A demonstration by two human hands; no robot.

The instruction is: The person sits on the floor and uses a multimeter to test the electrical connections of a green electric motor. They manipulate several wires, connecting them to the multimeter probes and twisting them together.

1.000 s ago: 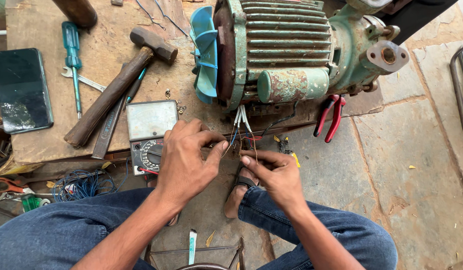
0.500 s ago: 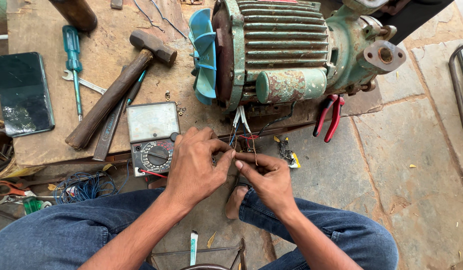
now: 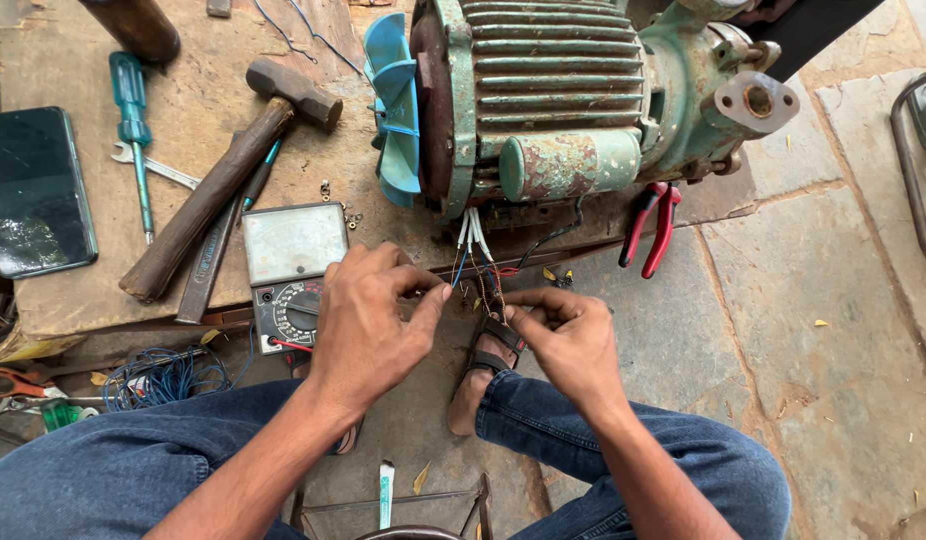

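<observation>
Both hands meet low in the middle of the view, over the thin bundle of white, blue and red wires (image 3: 470, 245) that hangs out of the worn green electric motor with ribbed housing (image 3: 543, 95). The left hand (image 3: 368, 325) has thumb and forefinger pinched together on a wire end at its right edge, the other fingers curled loosely; the right hand (image 3: 573, 335) is curled inward, its fingertips closed on wire strands just beside the left thumb, though exactly which strand each hand grips is too small to tell. The wires run with their long axis from the motor's underside down toward the hands, free ends pointing at the person. The motor lies just beyond the hands, its long axis running left to right, the blue plastic fan (image 3: 395, 110) at the left end and the flanged pump end at the right. Directly behind and partly under the left hand sits a grey analogue multimeter with a dial (image 3: 288, 270). Farther left of it lie a wooden-handled hammer (image 3: 223, 180), a green-handled screwdriver (image 3: 135, 130) and a dark smartphone (image 3: 33, 190), all on a brown wooden board (image 3: 73, 290). Beyond the right hand, on the stone floor, lie red-handled pliers (image 3: 655, 222). Below the hands a sandalled foot (image 3: 488, 360) rests between the blue-jeaned knees.
</observation>
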